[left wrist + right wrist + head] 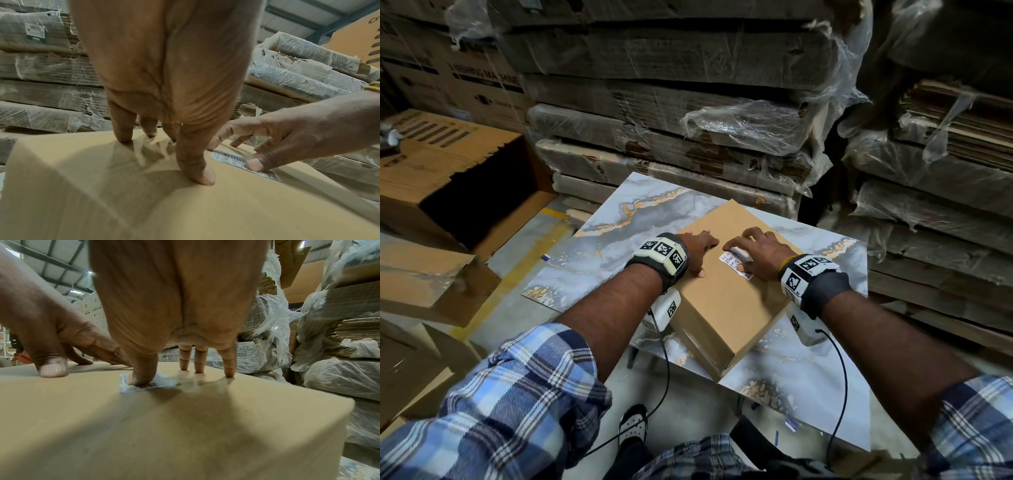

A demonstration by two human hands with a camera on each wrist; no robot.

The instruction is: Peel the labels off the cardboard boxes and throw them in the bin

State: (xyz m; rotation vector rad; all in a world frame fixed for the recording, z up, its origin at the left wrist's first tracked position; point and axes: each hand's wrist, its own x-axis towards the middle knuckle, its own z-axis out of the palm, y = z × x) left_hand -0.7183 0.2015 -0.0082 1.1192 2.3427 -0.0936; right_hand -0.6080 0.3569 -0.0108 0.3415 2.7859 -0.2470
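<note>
One label (736, 261) on the box (722, 301), white, printed with codes, stuck flat on the top face toward the far right part. Long axis runs from the far left down to the near right in the head view, slantwise to the box edges. Right hand (760, 251) sits directly over it: thumb pressed on the label's near half, forefinger tip at its far left end, other fingers (229, 368) spread apart with tips planted on cardboard beyond it. Nothing pinched yet; label looks fully stuck, though the right wrist view shows some wrinkling near the thumb, and whether an edge has lifted I cannot tell. Left hand (697, 251) lies just left of the label, apart from it, fingers straight and splayed, pressing the box top to steady it. Right hand is plainly the nearer, so the lift should start at the far left end under the forefinger and draw along the long axis toward the near right. Judged stage: working a corner loose, peel not begun. Box rests askew on a marbled surface (619, 219), one corner toward the person. Wrapped stacks of flat cardboard (671, 137) behind; open carton (448, 171) on the floor at left. No bin identified with certainty.
</note>
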